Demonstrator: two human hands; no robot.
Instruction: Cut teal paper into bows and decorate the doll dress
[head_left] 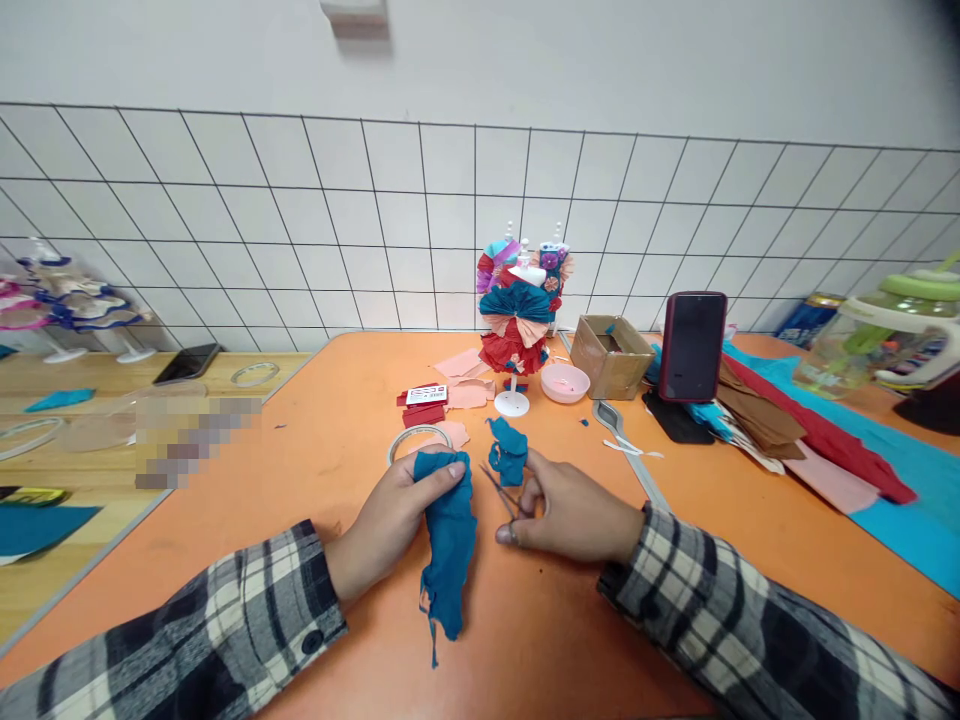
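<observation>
The blue strip [450,550] is pinched at its far end between the thumb and fingers of the left hand [394,520], which is reached in from the near left with the thumb on top. By the right hand [574,505], reached in from the near right, the scissors [508,498] are gripped with curled fingers, their blades pointed to the far left. A small blue scrap [508,450] is seen at the index fingertip; whether it is held or lies on the table [562,630] cannot be told.

Just beyond the left hand, a tape roll [394,443] is partly covered by it. Farther off, pink paper [469,393] is spread beside a red packet [425,414]. At the far middle, a little dress stand [515,340] is placed, with a pink bowl [564,384] and a cardboard box [606,372] to its right. At the far right, an upright phone [694,345] is set before coloured sheets [817,425], partly hiding them.

The strip is hung lengthwise toward the near side, between the two forearms. Its surface is wrinkled, its edges are uneven, and a thin, torn tail is left dangling at its near end.
</observation>
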